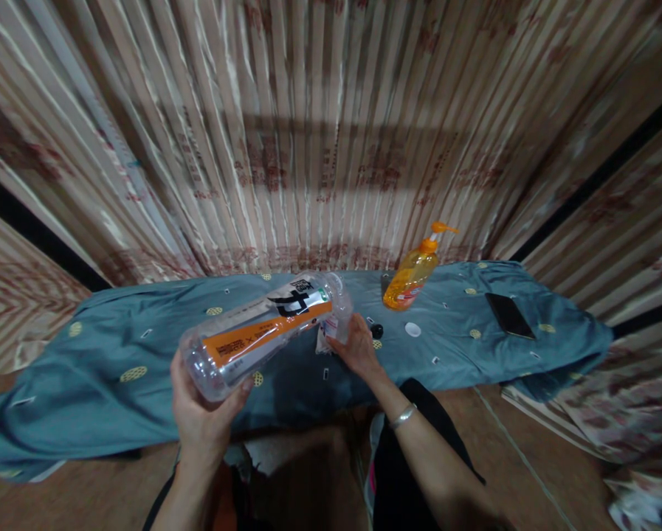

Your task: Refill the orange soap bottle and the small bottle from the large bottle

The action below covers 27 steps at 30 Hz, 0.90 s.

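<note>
The left hand [203, 405] is clamped around the base of a large clear bottle [264, 335], which lies tilted above the cloth, its neck pointing to 2 o'clock. The right hand [358, 345], a silver bracelet [404, 415] on its wrist, is beside that neck, its thumb against a small whitish item [326, 335] with red and blue print; I cannot tell how firmly it grips. The bottle's silvery label carries a big bold black character, an orange band and an "×" among smaller black characters too small to read.

From the right hand, a black cap [376, 331] sits close at 2 o'clock, a white disc [412, 330] towards 3. An orange pump bottle [411, 284] stands between 1 and 2, its red-and-white label illegible; a dark flat slab [509, 316] lies farther off at 3.

Beneath is a wrinkled teal cloth [452, 361] with yellow ovals and small rectangles. Beyond, at 12, hangs a pleated beige curtain [331, 147] with reddish print; brown floor [513, 457] shows at 5.
</note>
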Available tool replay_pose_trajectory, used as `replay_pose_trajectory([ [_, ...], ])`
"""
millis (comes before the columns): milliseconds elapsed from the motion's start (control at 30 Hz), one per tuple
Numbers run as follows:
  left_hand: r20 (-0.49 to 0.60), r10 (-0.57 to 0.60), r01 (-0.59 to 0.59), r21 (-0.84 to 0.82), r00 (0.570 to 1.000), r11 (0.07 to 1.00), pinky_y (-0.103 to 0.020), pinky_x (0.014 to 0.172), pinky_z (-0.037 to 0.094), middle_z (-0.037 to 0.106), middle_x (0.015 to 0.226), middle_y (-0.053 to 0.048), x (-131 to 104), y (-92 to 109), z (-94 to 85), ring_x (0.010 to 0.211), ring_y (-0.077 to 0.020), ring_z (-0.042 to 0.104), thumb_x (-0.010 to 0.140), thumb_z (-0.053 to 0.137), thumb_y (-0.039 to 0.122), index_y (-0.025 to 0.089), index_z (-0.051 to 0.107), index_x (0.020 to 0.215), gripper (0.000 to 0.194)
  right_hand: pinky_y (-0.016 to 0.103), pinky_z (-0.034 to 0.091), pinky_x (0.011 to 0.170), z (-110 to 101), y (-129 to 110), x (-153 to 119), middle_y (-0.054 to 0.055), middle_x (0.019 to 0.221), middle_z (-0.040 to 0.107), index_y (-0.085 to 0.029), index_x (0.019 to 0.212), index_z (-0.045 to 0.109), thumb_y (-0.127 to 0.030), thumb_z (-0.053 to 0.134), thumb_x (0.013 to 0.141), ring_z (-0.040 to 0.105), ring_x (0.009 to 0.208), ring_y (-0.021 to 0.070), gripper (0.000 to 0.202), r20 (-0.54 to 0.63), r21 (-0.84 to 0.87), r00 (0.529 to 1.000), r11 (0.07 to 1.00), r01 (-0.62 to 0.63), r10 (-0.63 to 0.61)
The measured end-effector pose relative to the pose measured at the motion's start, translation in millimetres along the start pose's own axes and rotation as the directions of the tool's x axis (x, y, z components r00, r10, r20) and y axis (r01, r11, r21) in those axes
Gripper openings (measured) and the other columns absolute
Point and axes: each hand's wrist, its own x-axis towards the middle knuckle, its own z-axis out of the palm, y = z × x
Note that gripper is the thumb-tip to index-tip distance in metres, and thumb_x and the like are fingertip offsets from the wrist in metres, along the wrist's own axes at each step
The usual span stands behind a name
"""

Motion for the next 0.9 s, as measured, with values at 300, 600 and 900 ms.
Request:
replay_pose_trajectory([
  [300,-0.025,0.008,-0.008,-0.005,1.0,1.0,-0.054,0.113,0.047,0.059,0.147,-0.02,-10,16,9.8,0.136,-0.0403,0.058,0.053,0.096,0.045,0.018,0.05,0.146,0.107,0.058,0.044,0.115,4,0,0,0.026,0.145,0.061,-0.008,0.142,0.055,-0.043,0.077,0.083,0.052,0.142,0.0405,0.072,0.002,-0.009,0.999,0.999,-0.053,0.053],
  [600,-0.005,0.008,-0.008,0.01,1.0,1.0,-0.054,0.107,0.052,0.063,0.141,-0.021,-4,8,3.8,0.129,-0.0404,0.063,0.049,0.098,0.04,0.017,0.051,0.143,0.108,0.058,0.046,0.114,4,0,-1,0.026,0.144,0.062,-0.008,0.141,0.056,-0.043,0.077,0.083,0.052,0.142,0.041,0.072,-0.003,0.003,0.999,0.999,-0.045,0.045],
  [900,0.007,-0.009,0.009,0.012,1.0,1.0,-0.053,0.106,0.053,0.063,0.14,-0.02,-2,6,1.9,0.128,-0.0404,0.063,0.045,0.098,0.038,0.018,0.051,0.142,0.109,0.06,0.043,0.116,7,3,-1,0.027,0.143,0.062,-0.008,0.143,0.054,-0.047,0.075,0.085,0.052,0.142,0.0412,0.073,-0.005,-0.004,0.999,0.999,-0.039,0.039],
])
